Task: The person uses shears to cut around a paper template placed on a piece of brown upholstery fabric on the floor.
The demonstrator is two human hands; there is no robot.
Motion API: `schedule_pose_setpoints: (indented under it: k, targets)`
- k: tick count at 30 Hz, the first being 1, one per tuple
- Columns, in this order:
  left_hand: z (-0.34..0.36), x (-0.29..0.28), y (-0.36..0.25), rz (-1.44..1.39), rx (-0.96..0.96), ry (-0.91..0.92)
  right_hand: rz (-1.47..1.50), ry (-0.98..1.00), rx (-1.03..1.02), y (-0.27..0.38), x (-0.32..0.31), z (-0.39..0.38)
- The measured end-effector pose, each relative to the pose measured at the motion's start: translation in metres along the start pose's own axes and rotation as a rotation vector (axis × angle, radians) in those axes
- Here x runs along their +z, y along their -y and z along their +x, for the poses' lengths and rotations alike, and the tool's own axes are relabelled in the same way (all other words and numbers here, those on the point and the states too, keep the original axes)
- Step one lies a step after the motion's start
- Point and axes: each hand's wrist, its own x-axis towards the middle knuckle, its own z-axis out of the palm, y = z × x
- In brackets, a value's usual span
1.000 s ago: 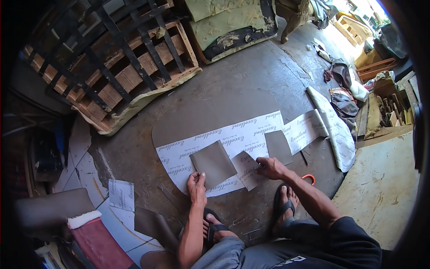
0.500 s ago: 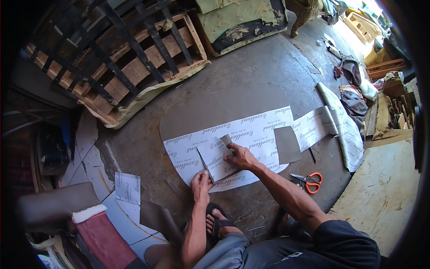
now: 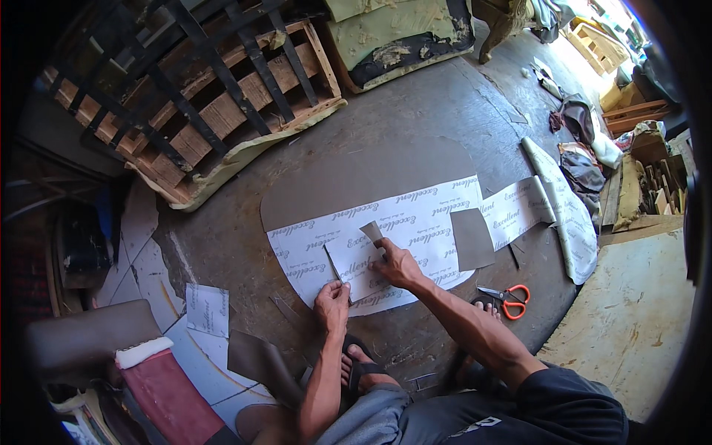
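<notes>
A small white-backed piece of synthetic leather (image 3: 354,259) lies over a large sheet of the same material (image 3: 434,241), white printed backing up. My left hand (image 3: 331,305) is closed on the lower left edge of the small piece, thumb and fingers together. My right hand (image 3: 400,267) grips its top edge, where a folded corner (image 3: 372,230) turns up its grey-brown side. Beyond lies a grey-brown rounded part (image 3: 363,174) along the large sheet. Right of my hands rest orange-handled scissors (image 3: 512,302), partly spread, and a grey-brown rectangle (image 3: 473,239).
A wooden seat frame (image 3: 230,119) with black webbing stands at the far left, a worn foam-covered piece (image 3: 400,37) beside it. A printed roll (image 3: 567,215) and a pale board (image 3: 623,311) lie at right. Offcuts (image 3: 208,308) lie at left.
My left hand has shifted slightly up and right along the edge of the small piece. The folded corner stands out a little more by my right hand. The view has drifted slightly.
</notes>
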Motion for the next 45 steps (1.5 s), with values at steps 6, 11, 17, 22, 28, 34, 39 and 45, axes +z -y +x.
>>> schedule_pose_setpoints:
  k: [6,11,17,22,28,34,39,45]
  targets:
    - [0.005,0.001,0.006,0.041,0.033,-0.009,0.018,-0.054,-0.068,-0.004,0.005,-0.001]
    - [0.002,0.006,0.003,0.079,0.053,-0.017,0.003,-0.084,-0.109,-0.009,0.005,0.000]
    - [0.004,0.005,0.009,0.161,0.110,-0.039,0.004,-0.068,-0.094,-0.007,-0.001,-0.004]
    - [0.005,0.004,0.011,0.206,0.125,-0.057,0.002,-0.107,-0.087,-0.006,0.000,-0.009]
    - [0.004,0.003,0.006,0.253,0.116,-0.066,0.005,-0.189,-0.071,-0.007,-0.004,-0.015]
    - [0.006,0.005,0.005,0.271,0.138,-0.080,-0.012,-0.228,-0.118,-0.010,-0.005,-0.010]
    - [0.006,0.006,0.003,0.301,0.110,-0.101,-0.025,-0.243,-0.108,-0.014,-0.002,-0.010]
    - [0.006,0.006,0.002,0.351,0.090,-0.118,-0.040,-0.267,-0.029,-0.010,0.001,-0.009]
